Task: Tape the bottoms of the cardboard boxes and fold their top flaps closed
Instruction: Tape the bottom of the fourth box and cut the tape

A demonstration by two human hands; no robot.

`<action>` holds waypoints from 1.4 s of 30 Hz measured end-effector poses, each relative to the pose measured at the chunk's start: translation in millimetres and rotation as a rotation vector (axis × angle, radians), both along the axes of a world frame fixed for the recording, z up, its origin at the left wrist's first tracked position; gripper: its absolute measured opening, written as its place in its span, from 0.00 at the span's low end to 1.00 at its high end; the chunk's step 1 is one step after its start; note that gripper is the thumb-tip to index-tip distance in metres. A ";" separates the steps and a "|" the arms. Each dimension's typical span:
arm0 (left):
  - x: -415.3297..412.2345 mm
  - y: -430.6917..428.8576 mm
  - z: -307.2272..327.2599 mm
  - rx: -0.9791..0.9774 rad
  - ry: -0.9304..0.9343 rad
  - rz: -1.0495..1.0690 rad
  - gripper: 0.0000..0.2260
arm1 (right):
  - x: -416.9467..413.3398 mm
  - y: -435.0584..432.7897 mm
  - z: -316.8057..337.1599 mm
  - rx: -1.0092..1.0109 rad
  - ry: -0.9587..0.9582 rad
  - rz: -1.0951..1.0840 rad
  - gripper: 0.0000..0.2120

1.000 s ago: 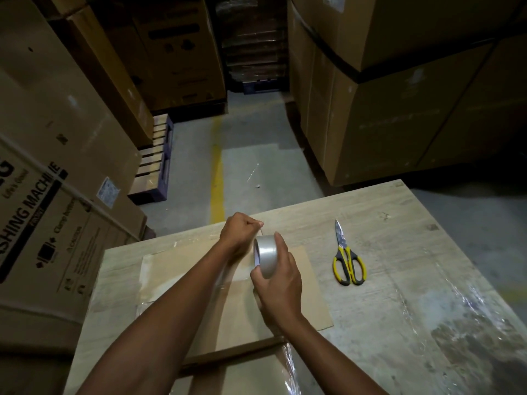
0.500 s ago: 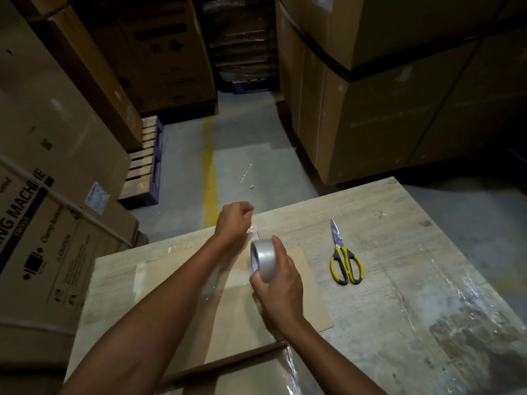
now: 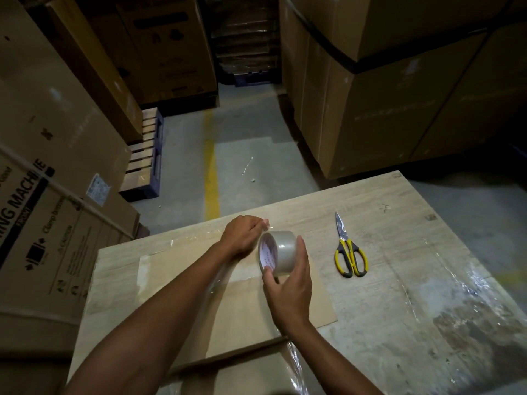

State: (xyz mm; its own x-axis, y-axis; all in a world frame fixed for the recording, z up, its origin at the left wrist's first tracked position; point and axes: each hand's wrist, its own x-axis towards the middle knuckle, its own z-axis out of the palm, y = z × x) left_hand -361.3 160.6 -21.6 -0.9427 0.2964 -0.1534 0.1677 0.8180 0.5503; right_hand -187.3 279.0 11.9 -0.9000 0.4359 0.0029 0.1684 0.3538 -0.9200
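Note:
A flattened cardboard box (image 3: 245,306) lies on the wooden table (image 3: 399,269) in front of me. My right hand (image 3: 288,286) grips a roll of clear tape (image 3: 278,250) above the box, thumb on the inner core and fingers over the outer face. My left hand (image 3: 242,233) sits just left of the roll with curled fingers pinching the loose tape end. A clear strip of tape trails from there along my left forearm. Old strips of tape show on the box's left part.
Yellow-handled scissors (image 3: 349,252) lie on the table right of my hands. Crumpled clear film (image 3: 470,283) covers the table's right side. Large cartons (image 3: 42,223) stand to the left and more (image 3: 385,89) at the back right. A wooden pallet (image 3: 147,155) and a yellow floor line (image 3: 211,172) lie beyond.
The roll has turned in my right hand so that its core now faces me. My left hand stays at the tape end beside it. The view has shifted slightly.

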 end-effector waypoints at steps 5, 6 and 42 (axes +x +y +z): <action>2.7 2.6 -3.6 -0.008 0.031 0.026 0.26 | 4.1 7.3 21.1 0.097 -0.107 0.026 0.37; 3.1 3.1 -3.4 -0.010 0.033 0.032 0.25 | 6.9 8.5 26.9 0.124 -0.141 0.043 0.36; -1.4 4.6 0.5 -0.061 -0.032 -0.027 0.17 | 108.5 25.5 57.8 0.301 -0.502 0.221 0.31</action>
